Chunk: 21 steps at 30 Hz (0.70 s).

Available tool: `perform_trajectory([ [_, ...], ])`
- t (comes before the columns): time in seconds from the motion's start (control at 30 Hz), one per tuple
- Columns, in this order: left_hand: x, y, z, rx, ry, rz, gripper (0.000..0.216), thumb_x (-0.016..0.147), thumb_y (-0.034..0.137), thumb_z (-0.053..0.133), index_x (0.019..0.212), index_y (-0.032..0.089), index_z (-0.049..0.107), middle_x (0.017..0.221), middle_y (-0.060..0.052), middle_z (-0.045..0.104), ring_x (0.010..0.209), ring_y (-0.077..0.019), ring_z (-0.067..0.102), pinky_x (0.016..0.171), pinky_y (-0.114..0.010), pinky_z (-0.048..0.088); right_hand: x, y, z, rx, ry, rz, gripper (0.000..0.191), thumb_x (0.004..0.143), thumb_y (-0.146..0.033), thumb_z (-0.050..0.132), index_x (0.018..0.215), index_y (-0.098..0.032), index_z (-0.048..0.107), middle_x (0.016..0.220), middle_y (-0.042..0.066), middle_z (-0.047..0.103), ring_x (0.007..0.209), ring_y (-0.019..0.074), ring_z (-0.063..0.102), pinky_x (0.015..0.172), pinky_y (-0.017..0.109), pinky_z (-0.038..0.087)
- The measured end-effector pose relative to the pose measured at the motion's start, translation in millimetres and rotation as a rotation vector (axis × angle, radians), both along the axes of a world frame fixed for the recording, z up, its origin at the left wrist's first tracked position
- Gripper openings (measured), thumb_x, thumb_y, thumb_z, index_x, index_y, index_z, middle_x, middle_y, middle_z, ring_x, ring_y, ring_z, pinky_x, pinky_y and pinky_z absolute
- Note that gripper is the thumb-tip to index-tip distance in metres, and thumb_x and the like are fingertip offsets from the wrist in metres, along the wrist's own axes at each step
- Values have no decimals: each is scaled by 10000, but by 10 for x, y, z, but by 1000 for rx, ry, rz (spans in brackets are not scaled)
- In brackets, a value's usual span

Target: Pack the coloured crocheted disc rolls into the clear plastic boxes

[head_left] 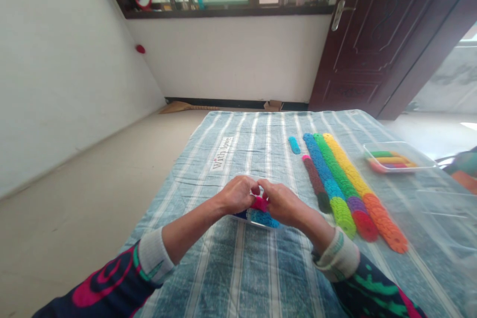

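Note:
My left hand (239, 195) and my right hand (282, 201) meet over a clear plastic box (257, 226) on the table. Between them are bright pink discs (260, 203), and the fingers of both hands are bent closed around these. Blue discs (264, 218) lie in the box below, with dark blue pieces (241, 214) at its left end. My fingers hide part of the pink discs and the far side of the box.
Rows of overlapping discs, yellow to orange (346, 168), green (333, 164), blue (316, 159) and brown (315, 176), lie to the right. A short light-blue stack (294, 145) is beyond. Another clear box (417, 165) holds coloured stacks. A striped cloth (179, 194) covers the table.

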State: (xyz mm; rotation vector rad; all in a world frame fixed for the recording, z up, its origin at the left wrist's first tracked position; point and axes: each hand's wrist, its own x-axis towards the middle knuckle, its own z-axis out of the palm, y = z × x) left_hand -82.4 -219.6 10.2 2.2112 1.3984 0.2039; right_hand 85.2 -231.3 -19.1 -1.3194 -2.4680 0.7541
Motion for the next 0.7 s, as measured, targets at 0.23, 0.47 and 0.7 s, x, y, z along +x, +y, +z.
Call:
perform_trajectory([
  [0.23, -22, -37, -45, -99, -146, -112, 155, 749, 228, 654, 837, 192, 776, 796, -5, 743, 778, -176, 659, 681, -205, 449, -2, -30, 8, 7, 13, -13, 262, 837, -114, 543, 1089, -181, 516, 917, 65, 682, 803, 194, 602, 619, 277, 279],
  [0.47, -9, -37, -89, -72, -105, -117, 122, 740, 218, 641, 763, 196, 759, 754, -7, 725, 753, -180, 655, 652, -210, 437, 27, -36, 26, 4, 12, 14, 244, 852, -101, 519, 1080, -187, 509, 953, 71, 683, 824, 187, 599, 642, 277, 291],
  [0.7, -11, -50, -87, -78, -69, -76, 90, 721, 215, 640, 698, 190, 723, 658, -2, 672, 651, -163, 605, 589, -221, 404, 24, -24, 29, 23, -61, 19, 375, 880, -145, 512, 1251, -163, 466, 995, 108, 707, 872, 234, 640, 643, 288, 326],
])
